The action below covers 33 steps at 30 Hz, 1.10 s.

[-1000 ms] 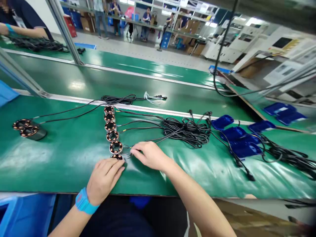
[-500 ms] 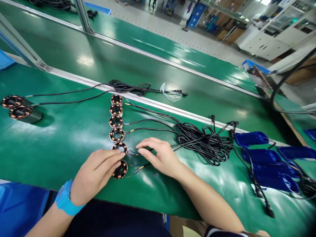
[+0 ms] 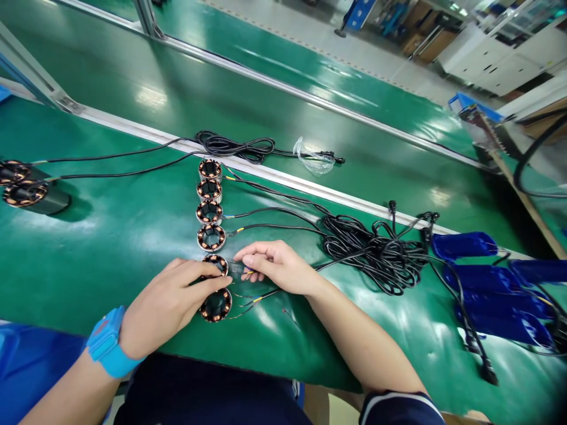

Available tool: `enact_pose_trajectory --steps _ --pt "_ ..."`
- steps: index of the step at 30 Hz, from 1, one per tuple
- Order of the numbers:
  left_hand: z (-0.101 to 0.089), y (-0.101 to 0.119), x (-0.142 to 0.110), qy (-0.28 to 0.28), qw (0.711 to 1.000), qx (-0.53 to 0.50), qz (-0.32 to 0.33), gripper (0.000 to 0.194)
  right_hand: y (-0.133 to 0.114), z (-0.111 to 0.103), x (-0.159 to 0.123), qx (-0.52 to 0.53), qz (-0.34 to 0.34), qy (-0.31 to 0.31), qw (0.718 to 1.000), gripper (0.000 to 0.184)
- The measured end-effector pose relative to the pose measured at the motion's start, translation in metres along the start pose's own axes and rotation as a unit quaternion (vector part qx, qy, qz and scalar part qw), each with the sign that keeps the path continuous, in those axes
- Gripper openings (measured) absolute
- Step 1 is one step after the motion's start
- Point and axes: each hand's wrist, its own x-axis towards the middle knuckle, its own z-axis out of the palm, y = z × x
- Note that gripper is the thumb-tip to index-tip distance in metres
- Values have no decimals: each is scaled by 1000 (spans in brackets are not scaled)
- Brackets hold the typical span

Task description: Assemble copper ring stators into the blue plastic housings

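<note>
Several copper-wound stator rings [image 3: 211, 237] stand in a line on the green bench mat [image 3: 133, 248], each with thin wires running right. My left hand [image 3: 170, 304], with a blue watch on its wrist, rests its curled fingers on the fifth ring [image 3: 215, 261], just above the nearest ring [image 3: 215, 305]. My right hand [image 3: 277, 265] pinches the thin wire ends [image 3: 246, 272] beside that fifth ring. A black cable [image 3: 283, 287] passes under my right palm toward the cable tangle [image 3: 376, 251].
Two more stators [image 3: 24, 192] sit at the far left with long leads. Blue pouches [image 3: 487, 283] with black plugs lie at the right. A coiled cable [image 3: 239, 146] and a clear plastic bag [image 3: 312, 160] lie on the metal rail by the conveyor belt [image 3: 221, 100].
The view tilted further down. My left hand slid up from the nearest ring onto the fifth one. My right hand closed from flat fingers to a pinch on the wire ends.
</note>
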Motion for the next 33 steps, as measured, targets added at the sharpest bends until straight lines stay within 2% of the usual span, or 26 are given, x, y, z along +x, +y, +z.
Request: enact_pose_trajectory --steps 2,4,5,7,10,13,17,19,21,24,26,28,30,33 --pt "-2 -3 5 25 999 -7 -22 30 -9 -7 1 -93 -56 65 992 27" --pt "-2 -8 13 59 997 21 -41 31 -19 -12 8 -195 -137 135 962 21" --pt "-1 -12 18 70 996 43 -46 31 -24 -15 14 -236 -170 150 945 19" --pt "1 -19 28 67 994 76 -47 29 -30 -18 29 -294 -204 133 924 19" --pt "4 -26 37 45 995 73 -47 23 -34 -21 50 -335 -165 37 927 21" --pt "4 -29 37 37 996 52 -54 20 -31 -23 61 -269 -100 -36 957 22" --pt "-1 -32 33 14 998 38 -56 24 -20 -22 65 -83 -44 -15 995 24" --pt "-4 -35 33 -10 998 25 -51 31 -14 -18 64 -26 -22 10 999 29" --pt "-6 -37 33 -36 998 8 -50 41 -12 -15 60 -10 -2 10 1000 30" --pt "-10 -39 35 -40 998 -24 -51 38 -20 -14 53 -76 -9 15 997 24" --pt "-11 -42 37 4 997 -31 -71 25 -30 -17 53 -165 -80 70 980 18" --pt "-11 -48 41 58 993 -6 -98 18 -40 -22 60 -239 -170 113 949 13" --pt "-9 -55 45 70 992 32 -100 21 -46 -26 72 -271 -200 80 938 12" --pt "-7 -67 50 41 995 57 -66 27 -46 -31 89 -262 -124 0 957 19"
